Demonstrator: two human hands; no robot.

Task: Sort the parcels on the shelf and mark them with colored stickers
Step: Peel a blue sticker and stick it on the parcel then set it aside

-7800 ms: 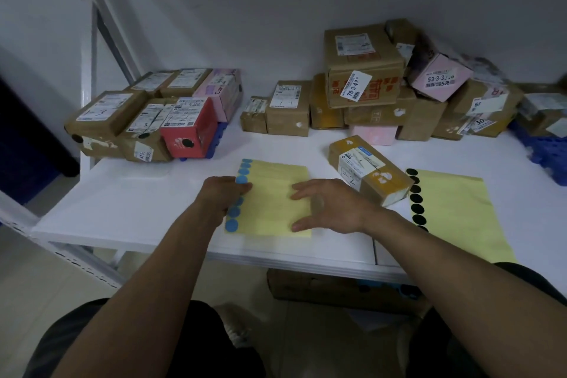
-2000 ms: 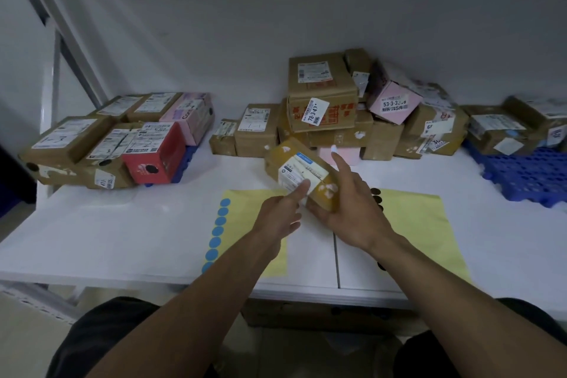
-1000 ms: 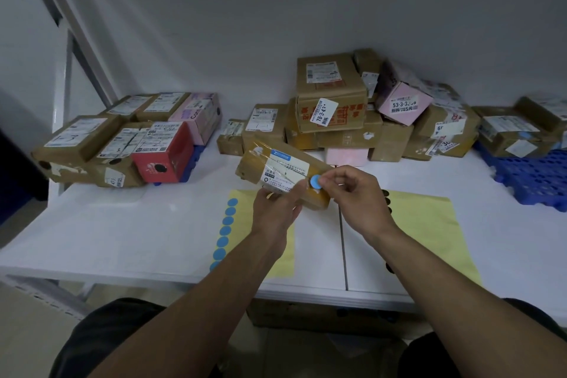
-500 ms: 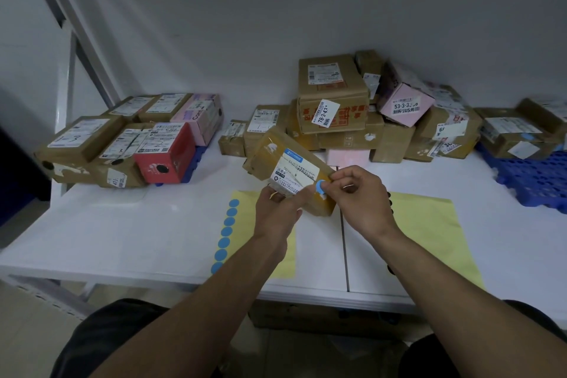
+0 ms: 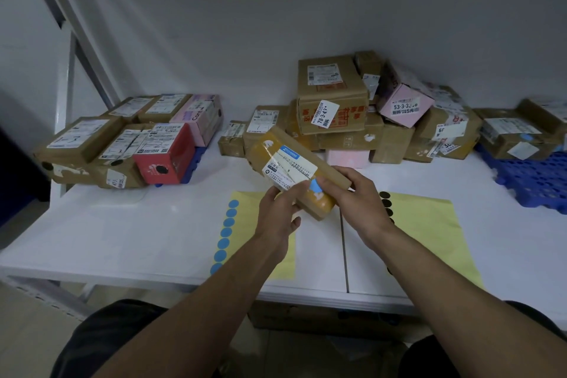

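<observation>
Centre of frame: brown parcel (image 5: 276,150) held up off the white shelf (image 5: 122,239), tilted, far end toward upper left, white label facing up. Blue sticker (image 5: 314,186) sits on its near end, just beside the label's corner. L hand (image 5: 277,218) comes from below, fingers curled onto the near end w/ fingertips by the sticker, thumb out to the side. R hand (image 5: 352,196) grips the parcel's right edge, fingers wrapped over the far side, thumb tip touching the sticker.

Under the hands: yellow sheet (image 5: 248,209) w/ a column of blue dots (image 5: 225,232) along its left edge. Right of centre: 2nd yellow sheet (image 5: 429,224) w/ black dots (image 5: 385,195), partly hidden by the R wrist.

Left of frame: group of parcels incl. a red box (image 5: 164,153), some w/ black dots. Centre back: unsorted pile (image 5: 333,95) w/ a pink box (image 5: 405,104). Far right: more parcels (image 5: 518,132) on a blue pallet (image 5: 534,178).
</observation>
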